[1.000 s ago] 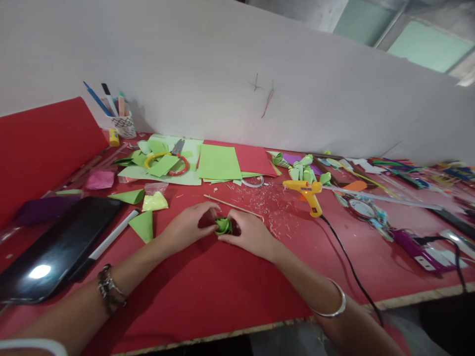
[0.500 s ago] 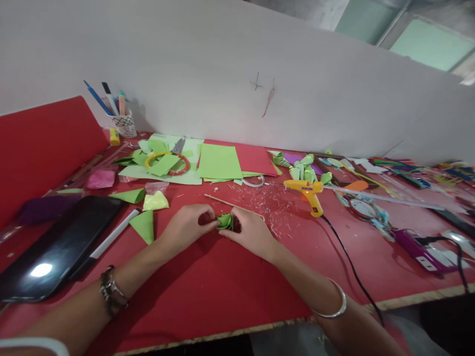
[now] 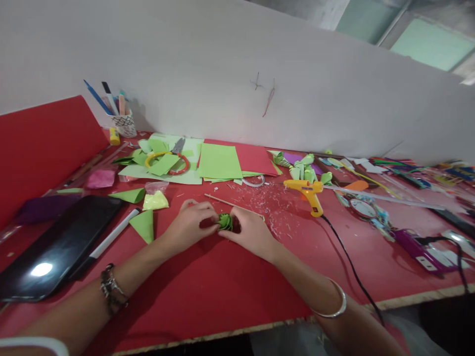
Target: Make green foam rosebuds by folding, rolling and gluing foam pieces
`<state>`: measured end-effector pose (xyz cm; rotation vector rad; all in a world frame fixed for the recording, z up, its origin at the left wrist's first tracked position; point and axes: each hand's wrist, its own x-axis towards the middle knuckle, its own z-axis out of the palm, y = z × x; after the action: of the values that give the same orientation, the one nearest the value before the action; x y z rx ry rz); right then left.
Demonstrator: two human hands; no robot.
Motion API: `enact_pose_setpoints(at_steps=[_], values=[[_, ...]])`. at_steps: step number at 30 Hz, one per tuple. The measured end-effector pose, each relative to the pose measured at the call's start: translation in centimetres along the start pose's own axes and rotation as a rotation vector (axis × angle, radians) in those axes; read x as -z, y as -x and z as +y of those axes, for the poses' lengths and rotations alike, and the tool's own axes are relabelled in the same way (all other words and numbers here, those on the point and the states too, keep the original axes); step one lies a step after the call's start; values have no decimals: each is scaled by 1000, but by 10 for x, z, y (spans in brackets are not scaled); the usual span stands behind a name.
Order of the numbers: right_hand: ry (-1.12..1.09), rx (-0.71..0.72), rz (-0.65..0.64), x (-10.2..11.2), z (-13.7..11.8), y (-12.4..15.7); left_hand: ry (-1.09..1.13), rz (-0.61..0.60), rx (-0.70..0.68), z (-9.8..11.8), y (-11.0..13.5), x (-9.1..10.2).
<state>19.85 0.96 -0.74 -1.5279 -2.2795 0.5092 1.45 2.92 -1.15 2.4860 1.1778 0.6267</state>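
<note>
A small rolled green paper piece (image 3: 224, 222), with layered edges like a rosette, is held between both hands over the red tabletop. My left hand (image 3: 195, 221) pinches its left side with thumb and fingers. Around its right side, my right hand (image 3: 252, 232) is closed with thumb and fingertips. Just behind the hands lies a thin wooden stick (image 3: 228, 203), partly covered by the right hand. Left of the hands rest green paper cones (image 3: 144, 226) and a small bag of yellow material (image 3: 156, 200).
A yellow glue gun (image 3: 309, 194) lies right of centre, its black cord running to the front edge. Scissors (image 3: 174, 159) sit on green paper scraps behind. A black phone-like slab (image 3: 63, 247) and a marker (image 3: 111, 237) are at left; a purple power strip (image 3: 423, 252) is at right.
My left fingers have shifted slightly on the green paper piece, and it has turned a little. The right hand stays nearly still.
</note>
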Motion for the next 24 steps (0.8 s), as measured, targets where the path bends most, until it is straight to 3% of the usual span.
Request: enact_pose_setpoints(at_steps=[8, 24], values=[[23, -2, 13, -2, -1, 0, 47, -110, -52, 9, 1, 8], [12, -28, 72, -4, -4, 0, 7, -97, -71, 8, 1, 9]])
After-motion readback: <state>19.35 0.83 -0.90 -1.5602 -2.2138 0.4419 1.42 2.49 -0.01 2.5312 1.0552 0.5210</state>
